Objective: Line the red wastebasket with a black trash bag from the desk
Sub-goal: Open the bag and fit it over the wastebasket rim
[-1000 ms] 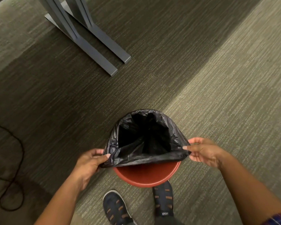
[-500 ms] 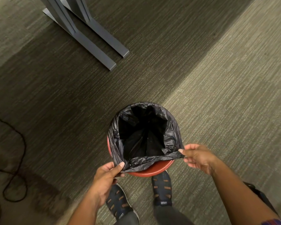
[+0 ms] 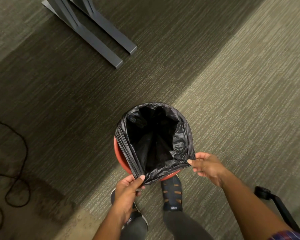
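The red wastebasket (image 3: 118, 156) stands on the carpet just in front of my feet, only its near-left rim showing. A black trash bag (image 3: 180, 142) hangs open inside it, its mouth folded over the far and right rim. My left hand (image 3: 128, 189) pinches the bag's near edge at the lower left, and my right hand (image 3: 206, 166) pinches the edge at the right. The near edge of the bag is stretched between both hands above the rim. The basket's inside is hidden by the bag.
Grey metal desk legs (image 3: 100, 37) rest on the carpet at the upper left. A black cable (image 3: 16, 161) loops on the floor at the left. A chair base with a castor (image 3: 263, 193) sits at the lower right. My shoes (image 3: 172, 194) are right behind the basket.
My left hand has moved right along the bag's edge toward the near side of the basket. The right hand has kept its grip. The bag covers more of the rim.
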`<state>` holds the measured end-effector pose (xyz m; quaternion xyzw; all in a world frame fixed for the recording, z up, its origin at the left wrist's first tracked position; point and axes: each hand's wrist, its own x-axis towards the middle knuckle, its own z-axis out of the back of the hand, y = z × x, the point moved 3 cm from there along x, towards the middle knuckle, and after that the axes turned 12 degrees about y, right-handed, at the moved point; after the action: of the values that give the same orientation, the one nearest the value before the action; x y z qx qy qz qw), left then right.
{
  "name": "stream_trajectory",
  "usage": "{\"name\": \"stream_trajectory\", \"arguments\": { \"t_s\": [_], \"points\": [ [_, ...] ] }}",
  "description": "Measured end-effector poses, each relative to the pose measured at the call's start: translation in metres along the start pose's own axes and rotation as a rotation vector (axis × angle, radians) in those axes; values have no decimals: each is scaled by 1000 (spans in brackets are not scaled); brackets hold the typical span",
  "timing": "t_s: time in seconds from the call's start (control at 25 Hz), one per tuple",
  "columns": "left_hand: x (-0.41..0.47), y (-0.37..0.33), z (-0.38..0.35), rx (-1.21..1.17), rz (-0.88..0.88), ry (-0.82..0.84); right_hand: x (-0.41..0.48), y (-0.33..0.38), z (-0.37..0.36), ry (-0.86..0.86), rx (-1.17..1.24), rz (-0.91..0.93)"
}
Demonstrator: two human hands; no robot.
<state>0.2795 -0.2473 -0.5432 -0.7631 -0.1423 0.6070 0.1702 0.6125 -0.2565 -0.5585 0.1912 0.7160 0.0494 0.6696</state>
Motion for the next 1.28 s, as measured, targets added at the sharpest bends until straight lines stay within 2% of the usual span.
{"name": "stream_trajectory", "arguments": {
  "t_s": [0.08,0.24,0.36,0.56,0.68,0.84,0.92,0.96,1.04,1.12,1.16,1.2,1.28],
  "points": [
    [-3,4,-4,66,0,-22,1,-3,1,-5,-22,-9],
    [-9,13,-26,-129,-7,38,3,-8,1,-28,-92,-46],
    [-7,22,-44,-90,32,68,6,-7,-2,-30,-213,-58],
    [0,35,-45,83,73,-99,15,-6,-12,-111,-365,-67],
    [-1,37,-35,120,56,-169,20,-7,-21,-162,-321,-65],
    [-6,23,-22,28,-39,-301,25,-6,-35,-137,-194,-45],
    [-2,14,-20,-55,-85,-325,23,-2,-39,-189,-164,-23],
    [0,10,-19,-112,-101,-337,18,4,-39,-271,-175,21],
    [3,7,-12,-194,-119,-386,-2,24,-39,-566,-275,187],
    [3,7,-3,-246,-126,-438,-21,49,-48,-786,-504,448],
    [4,6,1,-267,-138,-454,-26,63,-59,-790,-662,613],
    [5,5,5,-280,-155,-465,-27,79,-77,-715,-830,775],
    [10,-2,12,-296,-186,-491,-22,112,-122,-421,-1160,999]
  ]
}}
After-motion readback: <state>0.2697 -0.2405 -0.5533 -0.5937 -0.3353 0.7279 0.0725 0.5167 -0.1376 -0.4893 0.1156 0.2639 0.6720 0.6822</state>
